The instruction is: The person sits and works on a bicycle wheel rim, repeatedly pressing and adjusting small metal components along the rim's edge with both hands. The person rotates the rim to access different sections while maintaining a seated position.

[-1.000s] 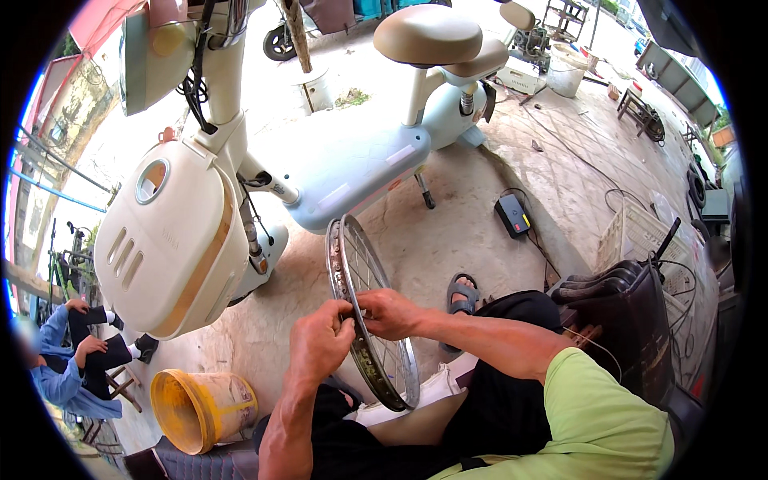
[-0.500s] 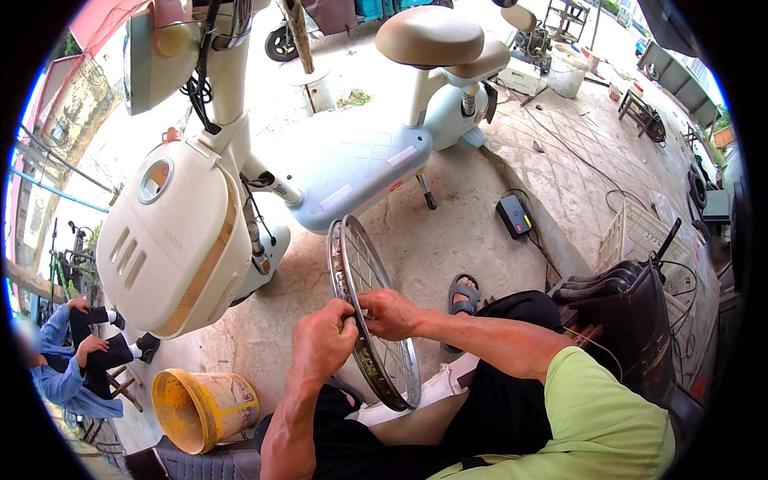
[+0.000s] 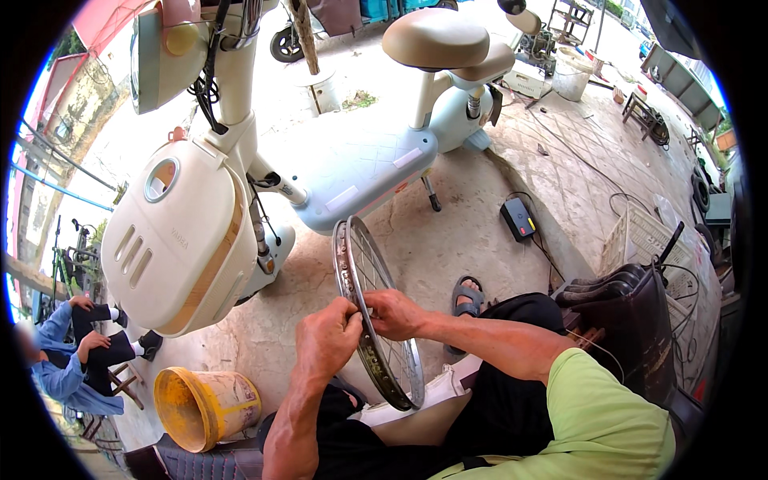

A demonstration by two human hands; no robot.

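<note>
A spoked bicycle wheel rim point(image 3: 381, 373) without a tyre stands tilted between my legs, over a cream pad on my lap. My left hand point(image 3: 329, 334) is closed on the near side of the rim, thumb and fingers pinched at it. My right hand point(image 3: 392, 310) grips the rim just right of the left one, fingers curled among the spokes; what is between the fingertips is too small to make out. Beyond the wheel stands a cream and pale-blue electric scooter point(image 3: 352, 172), its front storage box point(image 3: 172, 256) to the left.
A yellow-stained bucket point(image 3: 189, 407) lies left of me. A seated person in blue point(image 3: 68, 360) is at far left. A black charger point(image 3: 518, 220) with cables lies on the floor. A plastic crate point(image 3: 640, 240) and dark leather seat point(image 3: 624, 344) are at right; a stool point(image 3: 640, 112) stands farther back.
The scene sits slightly farther right in the view than a second ago. Both hands and the wheel hold nearly the same pose.
</note>
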